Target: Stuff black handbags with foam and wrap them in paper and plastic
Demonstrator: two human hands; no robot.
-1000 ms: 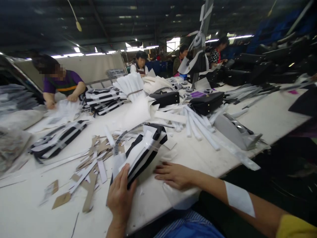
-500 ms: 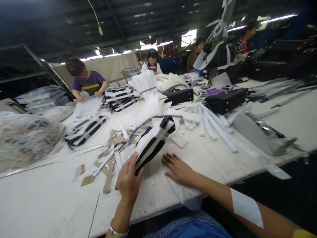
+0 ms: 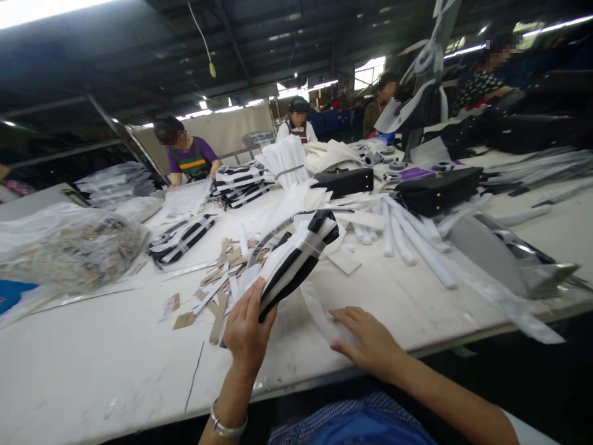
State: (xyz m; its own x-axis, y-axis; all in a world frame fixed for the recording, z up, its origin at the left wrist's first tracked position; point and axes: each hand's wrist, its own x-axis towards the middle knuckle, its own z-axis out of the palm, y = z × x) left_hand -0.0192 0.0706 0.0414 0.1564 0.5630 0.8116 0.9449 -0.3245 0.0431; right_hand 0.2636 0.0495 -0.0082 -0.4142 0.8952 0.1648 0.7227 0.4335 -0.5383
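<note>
My left hand is closed on the lower end of a black bag wrapped in white strips, holding it tilted above the table. A grey-edged handle curves along the bag's far side. Right of it, my right hand is low over the table near its front edge. Its thumb and fingers are curled about a thin translucent plastic sheet, which stretches up towards the bag. The fingers' exact hold on the sheet is partly hidden.
Cardboard scraps lie left of the bag. White foam rods and black cases are to the right. A large clear sack stands at left, near another wrapped bag. Co-workers are across the table.
My right hand has gone from lying flat with fingers spread to curling, nearer the table edge. The plastic sheet has shifted from beneath it up onto the table. The left hand still holds the bag.
</note>
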